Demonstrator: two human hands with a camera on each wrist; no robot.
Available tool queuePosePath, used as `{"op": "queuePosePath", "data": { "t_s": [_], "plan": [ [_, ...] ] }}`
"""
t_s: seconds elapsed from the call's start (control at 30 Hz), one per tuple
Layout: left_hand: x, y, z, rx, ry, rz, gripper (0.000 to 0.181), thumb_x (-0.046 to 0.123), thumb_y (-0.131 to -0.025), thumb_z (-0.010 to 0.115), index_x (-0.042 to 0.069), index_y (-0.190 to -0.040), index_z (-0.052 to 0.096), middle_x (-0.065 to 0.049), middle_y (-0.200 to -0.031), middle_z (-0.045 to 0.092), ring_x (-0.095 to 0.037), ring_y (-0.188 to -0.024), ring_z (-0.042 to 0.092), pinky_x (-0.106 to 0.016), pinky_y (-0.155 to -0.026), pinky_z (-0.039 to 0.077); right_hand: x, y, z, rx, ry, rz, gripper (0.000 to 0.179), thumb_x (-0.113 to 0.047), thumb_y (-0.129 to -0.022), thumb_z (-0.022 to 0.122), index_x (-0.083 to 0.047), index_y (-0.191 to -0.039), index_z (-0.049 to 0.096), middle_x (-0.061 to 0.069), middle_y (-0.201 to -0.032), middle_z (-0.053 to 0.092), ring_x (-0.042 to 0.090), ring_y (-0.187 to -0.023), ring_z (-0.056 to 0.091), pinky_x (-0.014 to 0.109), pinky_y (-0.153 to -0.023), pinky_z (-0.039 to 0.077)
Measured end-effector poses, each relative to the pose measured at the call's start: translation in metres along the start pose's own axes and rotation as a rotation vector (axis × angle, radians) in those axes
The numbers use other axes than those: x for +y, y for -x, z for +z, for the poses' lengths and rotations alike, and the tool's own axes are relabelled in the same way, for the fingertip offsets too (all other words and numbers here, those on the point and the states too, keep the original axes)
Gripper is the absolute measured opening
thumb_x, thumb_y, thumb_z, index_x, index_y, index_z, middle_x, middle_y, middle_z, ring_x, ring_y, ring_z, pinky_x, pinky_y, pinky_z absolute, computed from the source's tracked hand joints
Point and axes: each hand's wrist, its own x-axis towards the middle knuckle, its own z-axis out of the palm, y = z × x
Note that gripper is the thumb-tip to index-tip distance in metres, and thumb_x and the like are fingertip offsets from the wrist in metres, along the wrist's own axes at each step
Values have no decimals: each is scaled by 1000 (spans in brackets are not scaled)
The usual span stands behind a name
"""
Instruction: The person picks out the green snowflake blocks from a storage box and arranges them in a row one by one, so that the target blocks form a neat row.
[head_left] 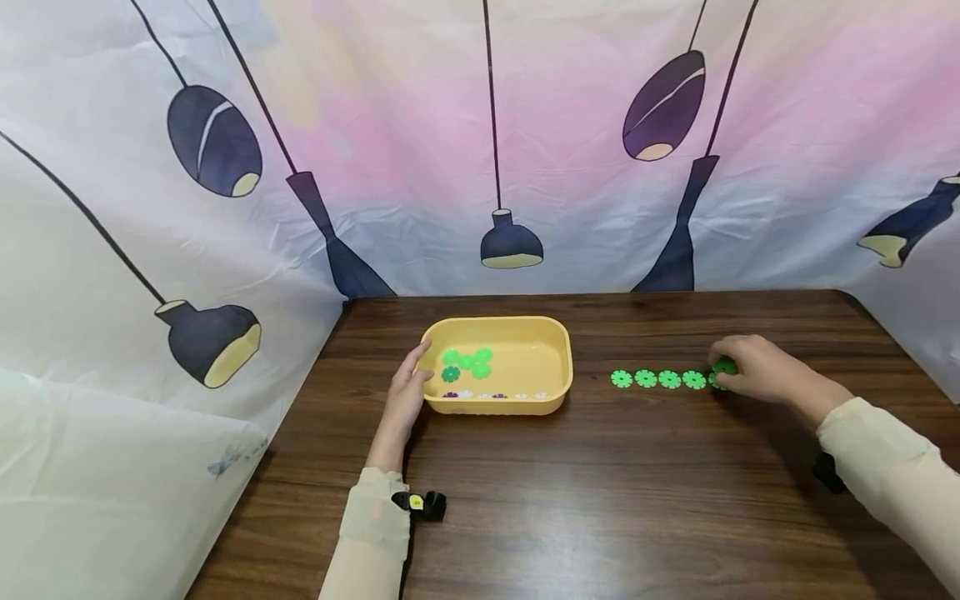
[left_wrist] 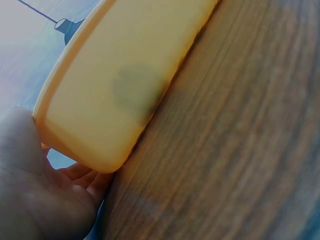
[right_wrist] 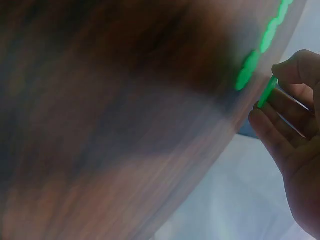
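At the left end of a yellow plastic tub [head_left: 558, 406], my left hand [head_left: 406, 392] holds the wall, thumb at the rim and fingers against the outside. In the left wrist view the fingers [left_wrist: 85, 180] curl beneath the tub's corner. Inside the tub lie several bright green notched discs, one darker green disc [head_left: 450, 374], and white and purple ones along the near wall. Over to the right, my right hand [head_left: 757, 371] pinches a green notched disc [right_wrist: 268, 91] between thumb and fingers, just above the table. Beneath and left of it runs a row of matching green discs [head_left: 670, 379].
Both sit on a dark brown wooden table [head_left: 525, 483]. Behind it hangs a pastel cloth backdrop [head_left: 420, 167] printed with dark lamps. A black strap with a small device [head_left: 427, 505] is on the left wrist.
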Motion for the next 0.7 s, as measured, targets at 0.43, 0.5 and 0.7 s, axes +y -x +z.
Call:
{"op": "queuePosePath", "data": {
  "t_s": [0.43, 0.5, 0.7],
  "plan": [
    [-2, -2, 0, -7, -12, 1, 57, 10, -107, 44, 19, -163, 43, -8, -173, 27, -30, -160, 19, -54, -128, 19, 21, 25, 6, 8, -5, 81, 19, 0, -87, 79, 2, -104, 72, 18, -103, 72, 17, -77, 63, 43, -66, 53],
    [-3, -2, -1, -6, -8, 5, 57, 10, -107, 44, 20, -163, 43, -7, -173, 27, -30, -160, 19, -53, -128, 19, 21, 25, 7, 15, -7, 78, 19, 0, -87, 79, 2, -105, 72, 18, -104, 72, 14, -74, 60, 42, -66, 52],
    [-1, -1, -2, 8, 2, 8, 58, 8, -106, 45, 19, -163, 43, -6, -173, 28, -29, -160, 19, -52, -128, 19, 21, 25, 7, 23, -5, 72, 24, 1, -87, 77, 5, -110, 72, 21, -108, 72, 8, -66, 51, 40, -65, 50]
  ]
}}
